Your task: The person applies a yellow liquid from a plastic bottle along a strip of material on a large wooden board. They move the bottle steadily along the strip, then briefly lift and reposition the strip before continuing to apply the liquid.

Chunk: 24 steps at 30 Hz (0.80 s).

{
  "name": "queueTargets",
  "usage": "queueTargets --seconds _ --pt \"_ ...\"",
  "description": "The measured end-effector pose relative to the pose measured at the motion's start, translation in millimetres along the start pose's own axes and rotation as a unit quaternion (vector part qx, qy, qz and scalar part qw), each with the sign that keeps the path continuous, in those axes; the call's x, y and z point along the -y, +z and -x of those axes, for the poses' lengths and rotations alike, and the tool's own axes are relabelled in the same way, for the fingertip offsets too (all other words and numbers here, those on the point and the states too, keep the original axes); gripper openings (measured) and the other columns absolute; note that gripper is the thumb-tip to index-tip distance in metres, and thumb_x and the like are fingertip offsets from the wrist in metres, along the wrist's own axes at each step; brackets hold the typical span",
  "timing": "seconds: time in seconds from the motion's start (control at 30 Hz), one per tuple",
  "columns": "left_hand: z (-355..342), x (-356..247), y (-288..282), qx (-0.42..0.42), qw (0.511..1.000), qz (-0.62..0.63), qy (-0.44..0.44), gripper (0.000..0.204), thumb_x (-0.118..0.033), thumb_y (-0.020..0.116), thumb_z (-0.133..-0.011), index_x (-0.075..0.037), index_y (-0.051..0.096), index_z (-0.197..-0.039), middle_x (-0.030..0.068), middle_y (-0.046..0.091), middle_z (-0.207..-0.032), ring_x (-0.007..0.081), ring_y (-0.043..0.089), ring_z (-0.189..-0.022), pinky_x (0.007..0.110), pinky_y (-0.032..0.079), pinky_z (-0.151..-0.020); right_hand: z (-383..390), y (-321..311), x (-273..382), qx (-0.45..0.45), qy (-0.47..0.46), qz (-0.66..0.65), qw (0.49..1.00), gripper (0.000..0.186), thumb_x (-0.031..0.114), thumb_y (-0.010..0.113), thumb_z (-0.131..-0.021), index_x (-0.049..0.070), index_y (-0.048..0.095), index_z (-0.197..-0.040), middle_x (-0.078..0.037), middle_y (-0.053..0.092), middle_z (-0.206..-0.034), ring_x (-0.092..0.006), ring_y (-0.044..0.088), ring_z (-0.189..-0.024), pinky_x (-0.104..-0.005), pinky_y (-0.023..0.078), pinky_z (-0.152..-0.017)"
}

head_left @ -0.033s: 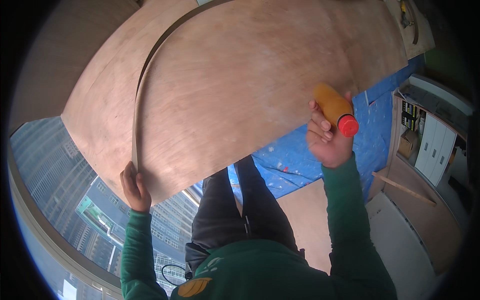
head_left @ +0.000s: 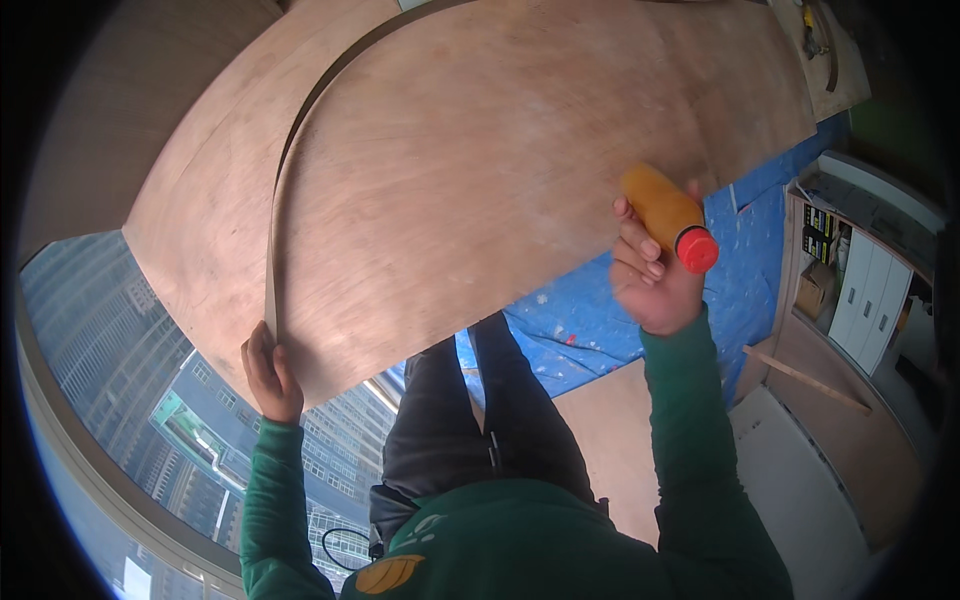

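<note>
My left hand (head_left: 270,378) is closed on the near end of a long, thin edge-banding strip (head_left: 271,240). The strip stands on its edge and curves away over a large wooden board (head_left: 450,190) to the far side. Over the board's right front edge, my right hand (head_left: 650,268) grips a squeeze bottle (head_left: 662,212) with a yellow-orange body. Its red cap (head_left: 697,250) points toward me, and the bottle is tilted. My fingers wrap round its underside, partly hidden by the bottle.
Blue sheeting (head_left: 570,330) with paint specks covers the floor beyond my legs. A window (head_left: 120,350) with buildings outside lies at left. On the right stand a white cabinet (head_left: 865,300) and a leaning white panel (head_left: 795,470). Some tools (head_left: 815,35) lie at the far right corner.
The bottle in my right hand has shifted very slightly to the left. My left hand and the strip look the same.
</note>
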<state>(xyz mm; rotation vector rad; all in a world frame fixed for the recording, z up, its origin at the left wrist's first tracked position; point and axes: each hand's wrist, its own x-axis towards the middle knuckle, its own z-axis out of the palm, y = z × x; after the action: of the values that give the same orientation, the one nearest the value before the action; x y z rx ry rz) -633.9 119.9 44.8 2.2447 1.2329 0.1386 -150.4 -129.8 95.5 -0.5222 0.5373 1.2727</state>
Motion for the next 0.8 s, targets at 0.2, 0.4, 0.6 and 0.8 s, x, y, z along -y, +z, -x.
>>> queueTargets --seconds 0.2,0.4,0.6,0.8 --pt "1.3 3.3 -0.6 0.003 1.000 0.009 0.007 0.043 -0.009 0.055 -0.106 0.005 0.056 -0.147 0.0212 0.061 -0.123 0.0364 0.063 -0.110 0.042 0.050 -0.100 -24.0 5.0 1.6 -0.026 -0.016 -0.052 0.998 0.086 0.072 0.056 -0.103 -0.011 0.062 -0.125 -0.008 0.063 -0.070 -0.0114 0.052 -0.048 -0.0235 0.043 -0.045" --pt "-4.1 3.6 2.7 -0.009 1.000 0.014 0.017 0.043 -0.007 0.056 -0.105 0.004 0.056 -0.147 0.0214 0.061 -0.122 0.0360 0.063 -0.109 0.043 0.050 -0.099 -25.0 15.7 29.9 -0.089 -0.006 -0.023 0.996 0.101 0.072 0.060 -0.102 -0.018 0.045 -0.145 -0.009 0.063 -0.076 -0.0119 0.052 -0.051 -0.0235 0.043 -0.047" --pt "-3.6 3.3 0.8 -0.004 1.000 0.019 0.012 0.044 -0.005 0.057 -0.104 0.004 0.057 -0.146 0.0216 0.061 -0.122 0.0364 0.063 -0.109 0.043 0.051 -0.100 -17.9 32.3 40.6 -0.153 -0.021 -0.020 0.988 0.101 0.052 0.062 -0.108 -0.013 0.010 -0.166 -0.006 0.063 -0.074 -0.0120 0.053 -0.052 -0.0233 0.043 -0.047" --pt "-5.3 6.6 3.4 -0.010 0.999 0.036 0.018 0.045 -0.003 0.058 -0.101 0.004 0.058 -0.146 0.0218 0.062 -0.123 0.0375 0.063 -0.110 0.044 0.051 -0.100 -11.2 15.8 62.0 -0.244 -0.064 0.031 0.967 0.091 0.040 0.062 -0.108 -0.012 0.015 -0.165 -0.002 0.062 -0.075 -0.0087 0.052 -0.054 -0.0215 0.042 -0.047"
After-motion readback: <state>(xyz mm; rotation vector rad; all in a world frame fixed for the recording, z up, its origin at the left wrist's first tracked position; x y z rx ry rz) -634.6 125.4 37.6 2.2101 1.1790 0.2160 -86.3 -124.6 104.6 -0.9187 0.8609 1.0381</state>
